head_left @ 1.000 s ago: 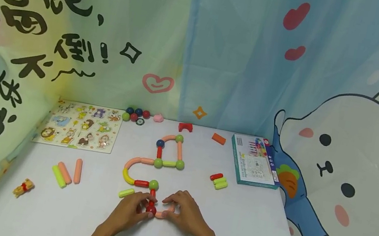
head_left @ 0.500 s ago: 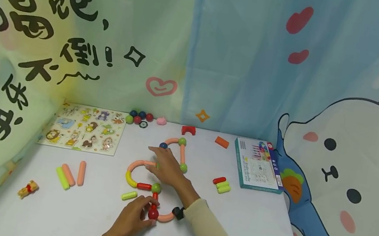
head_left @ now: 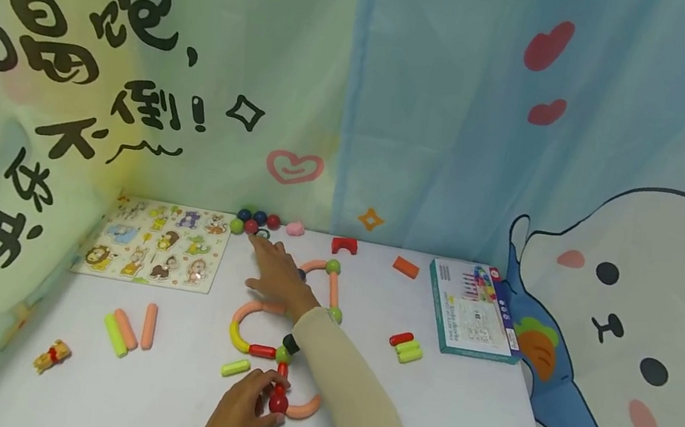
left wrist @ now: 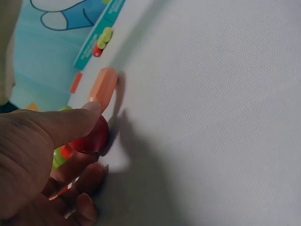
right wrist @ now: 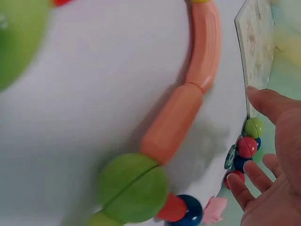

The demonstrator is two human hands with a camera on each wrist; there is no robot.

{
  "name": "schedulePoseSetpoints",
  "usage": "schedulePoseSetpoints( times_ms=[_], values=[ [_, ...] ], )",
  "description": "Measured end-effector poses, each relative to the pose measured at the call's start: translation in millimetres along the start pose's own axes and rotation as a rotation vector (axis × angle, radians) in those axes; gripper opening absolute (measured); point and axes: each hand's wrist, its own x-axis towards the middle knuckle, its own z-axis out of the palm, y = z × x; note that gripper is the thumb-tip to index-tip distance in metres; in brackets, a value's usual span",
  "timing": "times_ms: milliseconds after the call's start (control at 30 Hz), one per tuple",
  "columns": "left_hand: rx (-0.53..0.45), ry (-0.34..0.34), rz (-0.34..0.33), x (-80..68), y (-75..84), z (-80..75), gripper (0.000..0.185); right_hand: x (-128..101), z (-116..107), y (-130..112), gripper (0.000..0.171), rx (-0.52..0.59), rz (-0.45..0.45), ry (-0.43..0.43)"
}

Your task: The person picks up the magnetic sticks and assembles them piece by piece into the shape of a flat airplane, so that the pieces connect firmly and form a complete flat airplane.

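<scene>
- Head view is looking down on a white desk, where a chain of coloured sticks and balls is lying in the middle.
- Left hand is resting at the near end of the chain, its fingers curling round a red ball and pinching it; the left wrist view is showing the thumb lying over that ball, with a peach stick joining it just beyond.
- That ball is sitting on the desk, touching a short red stick above it and a curved peach stick to its right.
- Right hand is stretching across the chain toward the back of the desk, its fingers lying straight and spread, holding nothing.
- Its fingertips are coming close to a cluster of loose balls at the back edge; the right wrist view is showing green, red and blue balls just beside the open fingers, whether touching I cannot tell.
- An animal puzzle board is lying at the back left, near the cluster.
- Three loose sticks are lying at the left, and a single green stick is lying just beside the left hand.
- A boxed set is sitting at the right, with a small bundle of red and green sticks near it.
</scene>
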Motion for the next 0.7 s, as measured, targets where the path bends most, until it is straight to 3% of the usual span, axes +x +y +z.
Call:
schedulePoseSetpoints(
  times_ms=[233,433,700],
  values=[
    [-0.018,0.008,0.012,-2.3,1.7,0.1,0.049,26.8,1.3,-2.8,0.101,-0.081,-0.021,0.010],
    [-0.016,0.024,0.044,-2.1,1.9,0.2,0.049,43.5,-3.0,-5.6,0.105,-0.100,0.038,-0.028],
    [-0.021,-0.026,-0.056,-2.8,4.6,0.4,0.050,58.2,2.8,-6.7,0.103,-0.135,0.037,-0.089]
  ],
)
